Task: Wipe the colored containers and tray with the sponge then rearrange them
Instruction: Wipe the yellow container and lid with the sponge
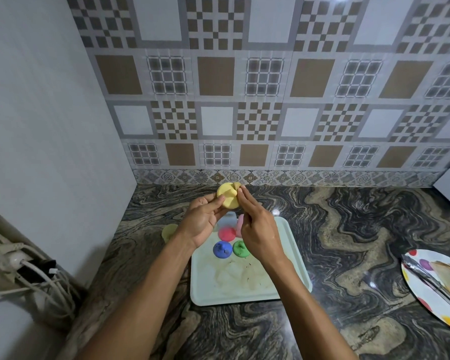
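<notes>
- A yellow container (226, 198) was held up above the far-left corner of the tray (247, 287), clear of the counter (348, 229), with its round bottom turned toward the camera.
- It was gripped by the left hand (202, 222): the thumb lay against its near-left edge, while the other fingers were hidden behind it, so the contact there could not be told.
- A small tan piece, judged to be the sponge (236, 185), was pinched between the fingertips of the right hand (257, 229) and pressed on the container's far-right rim; the right hand was closed around that piece, not around the container.
- The container was judged light and stiff, probably thin plastic, easily carried by one hand; its smooth surface might have turned slippery if damp, so a hold across the rim with thumb opposed to fingers was judged best.
- The sponge was judged soft and compressible, best taken by a fingertip pinch.
- On the far part of the tray a red container (226, 233), a blue container (222, 250) and a green container (240, 248) stood close together, bottoms up; a pink container (240, 222) was partly hidden behind the right hand.
- A pale yellow-green container (169, 231) stood on the counter just left of the tray.
- The near part of the tray showed brownish smears, so its wiping was judged not yet done.
</notes>
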